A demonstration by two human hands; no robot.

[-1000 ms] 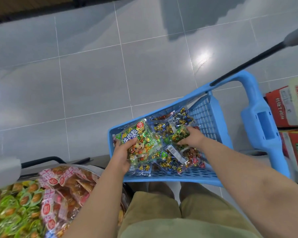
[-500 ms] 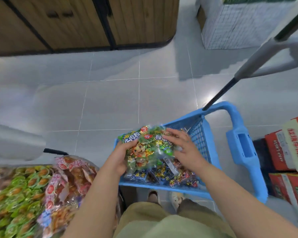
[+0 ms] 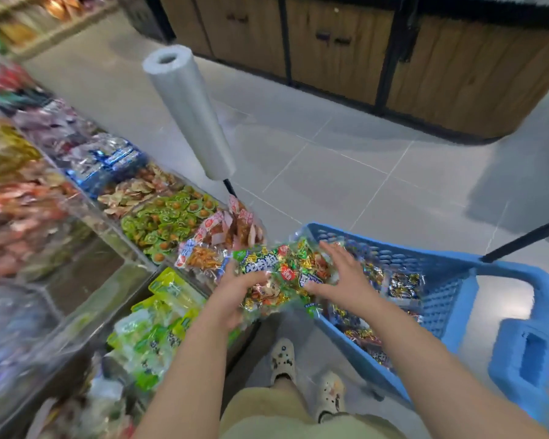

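Subject: a person stands in a shop aisle and handles a bag of sweets with both bare hands.
Bag of sweets (image 3: 279,277): clear, with green print and mixed bright wrappers inside; somewhat blurred. It is held off the floor above the near left corner of the blue basket (image 3: 447,299), between the basket and the display bins.
Left hand (image 3: 235,296): grips the bag's left end, thumb on top, fingers curled underneath.
Right hand (image 3: 343,277): fingers straight and spread apart, palm down, lying flat against the bag's right side; it presses but does not clasp.
Blue basket: plastic, with mesh walls, standing on the floor to the person's right; its broad handle block (image 3: 526,346) is at the near right.
Basket contents: further bags of wrapped sweets (image 3: 403,285), blue and gold, lying against the far wall and the bottom.
Display bins (image 3: 86,299): clear-walled compartments along the left, most of them blurred.
Bin nearest the bag: red-and-white packets (image 3: 232,223), with green-wrapped snacks (image 3: 165,223) just beside them.
Lower bin: yellow-green packs (image 3: 162,315), below the left forearm.
Roll of plastic bags (image 3: 187,112): mounted on a dark rod at the bins' edge, tilted toward the camera.
Floor (image 3: 346,172): grey tiles.
Background: wooden cabinets (image 3: 346,42) with dark frames.
Feet: pale clogs (image 3: 282,356) beside the basket.
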